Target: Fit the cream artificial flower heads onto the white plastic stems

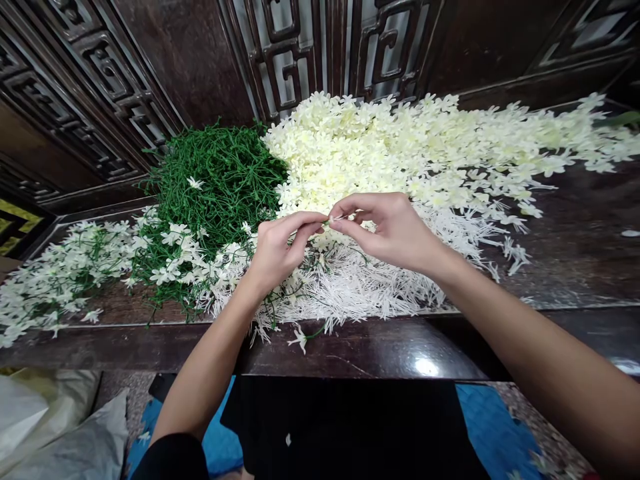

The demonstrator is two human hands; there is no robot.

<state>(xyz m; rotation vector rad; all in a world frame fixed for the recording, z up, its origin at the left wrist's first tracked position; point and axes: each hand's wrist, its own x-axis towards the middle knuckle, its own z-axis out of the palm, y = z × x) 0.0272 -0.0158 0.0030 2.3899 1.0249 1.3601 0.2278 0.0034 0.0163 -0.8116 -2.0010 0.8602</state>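
Note:
My left hand (283,248) and my right hand (385,230) meet over the middle of a dark wooden table (575,247). Both pinch a small white artificial flower piece (336,218) between thumb and fingertips. Under the hands lies a heap of white spiky plastic stamens (360,287). Behind them spreads a large pile of cream flower petals (425,147). To the left sits a tangle of green plastic stems (220,177), with finished stems bearing white flowers (65,273) spread further left.
A carved dark wooden panel (300,53) rises behind the table. One flowered stem (303,338) lies on the table's front edge. Below are a black surface (350,427), blue cloth (490,427) and pale bags (55,427) at lower left.

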